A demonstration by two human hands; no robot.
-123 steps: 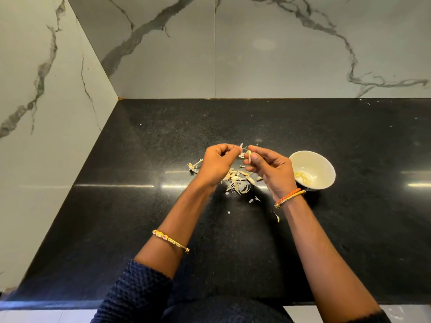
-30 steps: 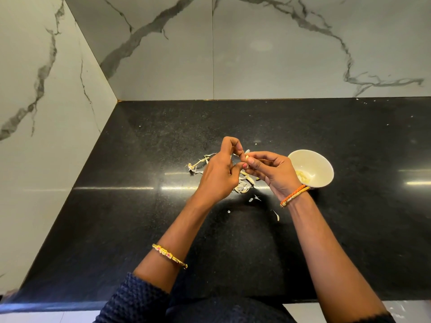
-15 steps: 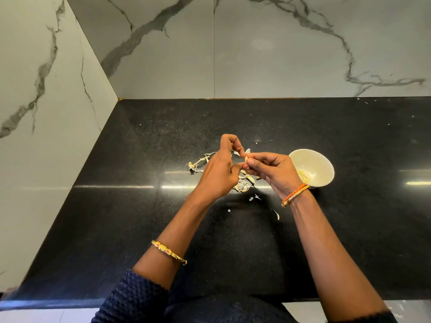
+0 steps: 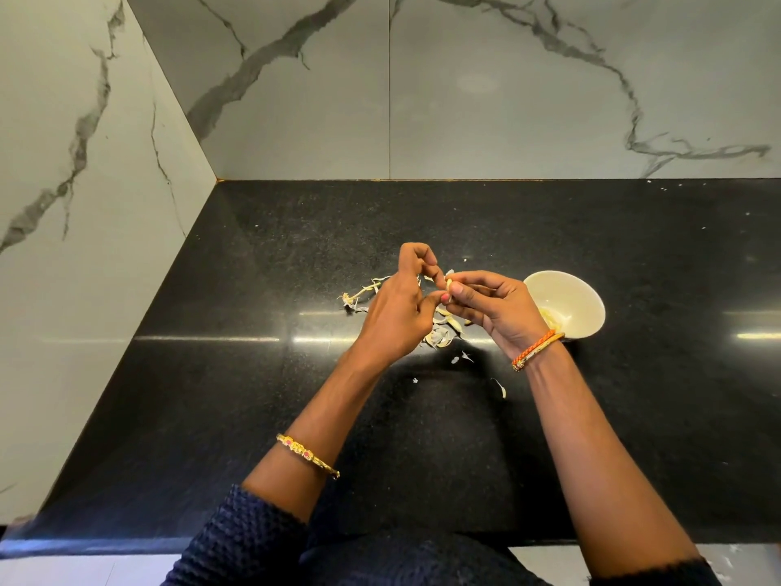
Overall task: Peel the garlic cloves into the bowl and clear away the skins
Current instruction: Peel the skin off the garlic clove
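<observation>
Garlic clove [image 4: 449,284] pinched between thumb and fingers of right hand [image 4: 490,308], held above the bench [image 4: 253,374], just left of the bowl [image 4: 591,308]. Left hand [image 4: 397,315] curled, fingertips picking at the clove; whether it grips a strip of skin, cannot tell. Skins [image 4: 439,337] scattered on the bench beneath both hands, more at left. Some peeled garlic already lies in the bowl. Step in hand, likely: stripping this clove. Next move calls for carrying it right and dropping it in; skins not yet cleared. No writing or brand readable.
</observation>
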